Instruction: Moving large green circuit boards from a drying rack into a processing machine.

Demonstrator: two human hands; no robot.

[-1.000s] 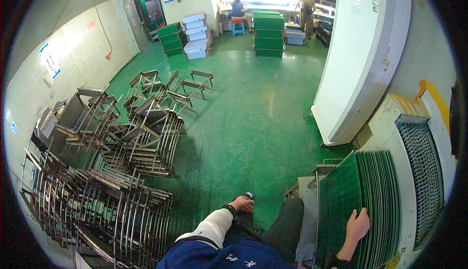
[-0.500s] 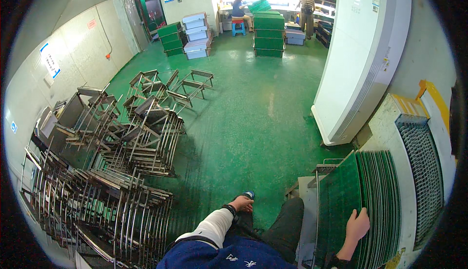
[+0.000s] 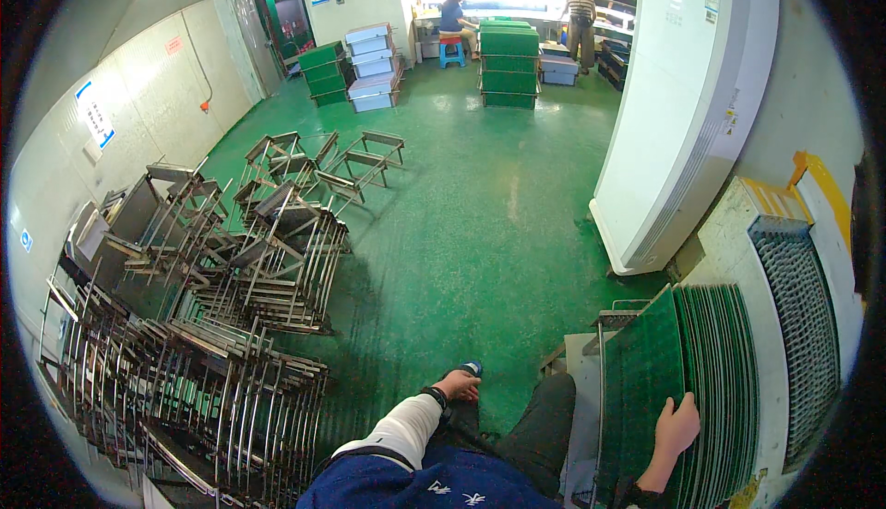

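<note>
At the lower right stands a close-packed row of green circuit board panels (image 3: pixel 643 389) on edge. My right hand (image 3: pixel 678 428) is at the upper edge of the nearer panels, its thumb and forefinger closed about a panel's edge. Over my left leg lies my left hand (image 3: pixel 459 385), with its fingers loosely stretched and nothing visible in them. The palms of both hands are hidden.
Metal racks (image 3: pixel 231 389) crowd the left side. A tall white air conditioner (image 3: pixel 688 121) stands at the right, beside a grey ridged panel (image 3: pixel 803 343). Green stacks (image 3: pixel 509 61) and grey-blue boxes (image 3: pixel 372 66) stand farther off. Two people work at a lit bench (image 3: pixel 498 0).
At the far bench, the green panel that the seated person held up is no longer raised, and that person sits more upright. My hands have not visibly moved.
</note>
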